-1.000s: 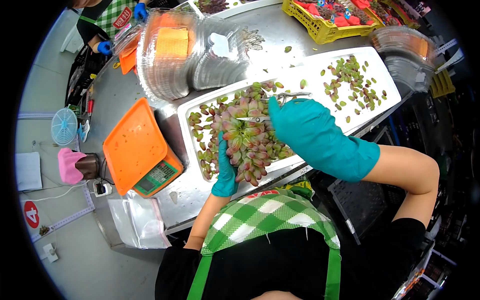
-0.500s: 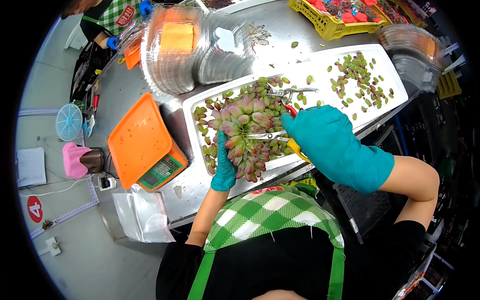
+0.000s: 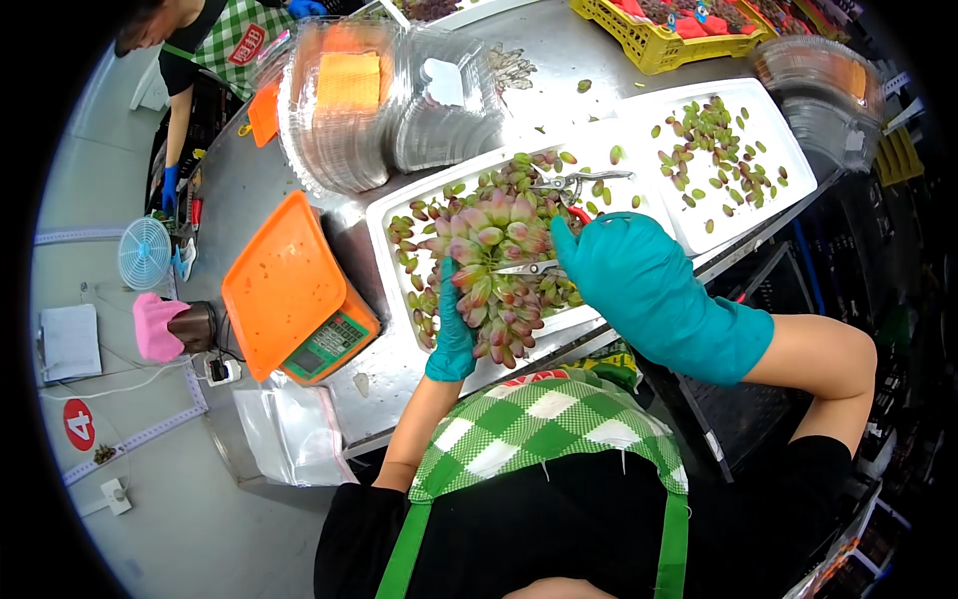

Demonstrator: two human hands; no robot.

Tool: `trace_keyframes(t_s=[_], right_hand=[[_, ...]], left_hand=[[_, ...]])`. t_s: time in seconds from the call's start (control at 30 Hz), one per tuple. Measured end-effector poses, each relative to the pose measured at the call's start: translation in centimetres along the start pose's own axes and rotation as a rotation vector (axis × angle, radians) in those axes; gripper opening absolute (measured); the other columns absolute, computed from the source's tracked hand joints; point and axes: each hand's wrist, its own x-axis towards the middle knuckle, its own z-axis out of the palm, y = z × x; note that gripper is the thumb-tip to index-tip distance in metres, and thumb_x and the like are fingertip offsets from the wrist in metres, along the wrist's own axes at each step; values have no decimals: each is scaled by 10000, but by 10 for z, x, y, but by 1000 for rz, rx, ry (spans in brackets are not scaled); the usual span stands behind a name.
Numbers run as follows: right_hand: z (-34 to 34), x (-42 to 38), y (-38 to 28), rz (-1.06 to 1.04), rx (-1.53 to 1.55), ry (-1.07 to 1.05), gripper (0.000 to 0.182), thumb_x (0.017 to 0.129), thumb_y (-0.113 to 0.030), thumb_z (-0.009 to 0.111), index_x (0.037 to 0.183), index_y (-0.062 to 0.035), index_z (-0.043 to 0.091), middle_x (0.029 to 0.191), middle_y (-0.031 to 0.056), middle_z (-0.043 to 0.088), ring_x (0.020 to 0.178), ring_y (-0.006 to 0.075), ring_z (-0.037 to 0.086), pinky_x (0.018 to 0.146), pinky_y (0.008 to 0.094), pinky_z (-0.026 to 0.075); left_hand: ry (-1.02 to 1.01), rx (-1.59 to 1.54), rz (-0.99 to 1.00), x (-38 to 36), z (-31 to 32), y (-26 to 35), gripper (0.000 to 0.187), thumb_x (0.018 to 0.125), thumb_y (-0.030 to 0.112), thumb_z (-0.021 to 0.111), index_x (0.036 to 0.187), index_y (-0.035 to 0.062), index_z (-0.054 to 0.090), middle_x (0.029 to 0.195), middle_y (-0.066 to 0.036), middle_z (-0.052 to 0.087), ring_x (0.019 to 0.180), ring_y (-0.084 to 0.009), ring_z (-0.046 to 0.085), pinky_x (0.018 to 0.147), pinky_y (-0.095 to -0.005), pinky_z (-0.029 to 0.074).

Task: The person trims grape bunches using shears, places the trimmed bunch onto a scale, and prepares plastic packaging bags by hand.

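A bunch of elongated red-green grapes (image 3: pixel 499 235) hangs over the white tray's near side, with my left hand (image 3: pixel 454 334), in a teal glove, closed around its left side. My right hand (image 3: pixel 624 265), gloved too, is closed on scissors (image 3: pixel 529 268); their blades reach into the bunch's stem area, and the handles are hidden by the glove. Pruning shears (image 3: pixel 574 183) with a red handle lie on grapes in the white tray (image 3: pixel 377 225). Loose grapes (image 3: pixel 409 240) surround the bunch.
An orange scale (image 3: pixel 284 290) stands left of the tray. Behind it are stacked clear clamshell boxes (image 3: pixel 344 120). A second white tray (image 3: pixel 689 225) with loose grapes adjoins on the right. A yellow crate (image 3: pixel 654 55) sits at the back. Another person (image 3: pixel 210 40) works far left.
My right hand has moved slightly left toward the bunch, and the scissors' yellow handle is now covered. The other person's blue-gloved hand has moved down. The view shifted slightly.
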Motion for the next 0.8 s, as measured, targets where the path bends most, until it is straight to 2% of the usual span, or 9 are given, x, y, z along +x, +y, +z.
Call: trace_keyframes(t_s=[0.07,0.2,0.57,0.67,0.77,0.8], right_hand=[[2,0,-2,8,3,33,439,709,-72,516,1144,-27,475,620,21,450,561,159,476,468,297,386],[3,-2,-3,80,153,24,442,707,-70,516,1144,-14,472,613,21,449,555,161,479,462,298,383],[10,-7,-1,58,114,15,391,706,-58,526,1091,-4,492,594,31,458,548,170,495,456,307,384],[5,-9,-1,77,197,-23,382,704,-62,528,1079,-1,494,597,46,473,556,177,507,458,311,392],[-1,-9,1,126,374,-121,399,697,-66,533,1087,3,490,609,65,498,562,186,526,456,317,405],[-2,-9,1,146,442,-157,408,694,-67,535,1093,5,487,613,72,506,562,190,532,455,319,409]], left_hand=[[-93,-67,7,8,-14,-6,685,812,573,368,1294,97,266,1243,-129,396,1079,-266,473,881,-430,431],[-37,-112,-26,8,-11,-7,671,814,571,363,1283,97,285,1224,-131,418,1061,-265,488,865,-426,444],[-81,-124,-60,11,-5,-9,652,820,557,367,1282,102,294,1218,-135,426,1052,-258,496,850,-415,459],[-44,-53,-43,14,-11,-12,678,819,579,319,1307,113,246,1294,-164,327,1162,-324,375,945,-466,353],[-66,-116,-53,10,-7,-10,645,822,552,369,1280,104,295,1221,-132,424,1058,-256,492,857,-418,453],[-81,-106,-46,9,-4,-8,640,824,548,369,1280,104,296,1218,-131,427,1059,-255,492,863,-415,449]])
